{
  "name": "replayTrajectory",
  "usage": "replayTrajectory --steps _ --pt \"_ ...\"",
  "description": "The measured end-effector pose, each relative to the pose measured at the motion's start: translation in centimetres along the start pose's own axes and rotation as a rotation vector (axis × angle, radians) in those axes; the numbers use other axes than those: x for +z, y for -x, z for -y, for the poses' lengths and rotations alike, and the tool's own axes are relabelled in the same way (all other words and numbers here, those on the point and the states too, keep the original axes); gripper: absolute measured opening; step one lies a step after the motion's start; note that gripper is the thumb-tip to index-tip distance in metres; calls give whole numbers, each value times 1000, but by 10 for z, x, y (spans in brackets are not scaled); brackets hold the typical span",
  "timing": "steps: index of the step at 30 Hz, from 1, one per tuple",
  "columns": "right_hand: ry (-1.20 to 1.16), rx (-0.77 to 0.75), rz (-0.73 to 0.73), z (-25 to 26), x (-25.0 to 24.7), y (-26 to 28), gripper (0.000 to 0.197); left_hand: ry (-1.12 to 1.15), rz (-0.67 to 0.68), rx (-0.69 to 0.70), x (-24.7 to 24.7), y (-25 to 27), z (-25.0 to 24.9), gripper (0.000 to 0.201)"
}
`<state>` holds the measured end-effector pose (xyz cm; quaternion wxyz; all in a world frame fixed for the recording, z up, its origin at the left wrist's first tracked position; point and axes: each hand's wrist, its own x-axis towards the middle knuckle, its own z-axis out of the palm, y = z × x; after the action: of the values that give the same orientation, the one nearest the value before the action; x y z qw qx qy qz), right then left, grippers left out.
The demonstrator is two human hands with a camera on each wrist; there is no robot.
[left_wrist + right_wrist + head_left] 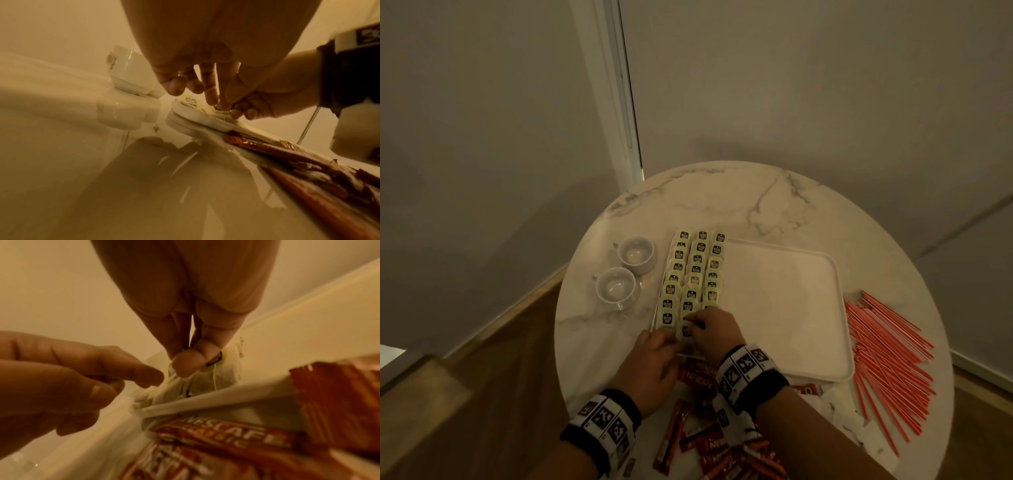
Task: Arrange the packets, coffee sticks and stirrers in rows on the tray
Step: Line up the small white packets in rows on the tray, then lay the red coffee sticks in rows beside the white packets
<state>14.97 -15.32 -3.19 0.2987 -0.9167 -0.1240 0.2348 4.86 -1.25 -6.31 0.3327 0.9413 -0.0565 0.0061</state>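
The tea packet (686, 329) lies at the near left corner of the tray (791, 308), at the near end of the middle of three rows of packets (697, 270) that run along the tray's left edge. My right hand (714, 334) has its grip pinched on the packet's dark tag. My left hand (654, 363) is released, its fingers (131, 369) just beside the packet and holding nothing. To do this step well, I judge I should lay the packet flat, tag up, overlapping the one behind like the others, square to its row. The left fingers should steady the neighbouring packets. Release only when the packet lies inside the rim. The coffee sticks (698, 377) wait on the bench (722, 198) at its near edge, and the stirrers (887, 353) at its right edge.
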Motion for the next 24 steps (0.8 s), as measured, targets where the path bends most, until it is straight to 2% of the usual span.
replayTrajectory --steps 5,9,15,19,24 --pt "28 -38 -60 0 2 -2 31 -30 72 -30 4 0 2 44" --pt "4 -81 -148 -5 2 4 24 0 62 -22 3 1 1 45" --pt "168 -91 25 -4 8 15 31 -4 77 -31 5 -2 1 47" --pt "206 -99 71 -4 8 17 33 -50 94 -42 5 -2 -3 51" --pt "-63 -83 -144 -8 -10 34 28 -22 63 -60 -3 2 -11 48"
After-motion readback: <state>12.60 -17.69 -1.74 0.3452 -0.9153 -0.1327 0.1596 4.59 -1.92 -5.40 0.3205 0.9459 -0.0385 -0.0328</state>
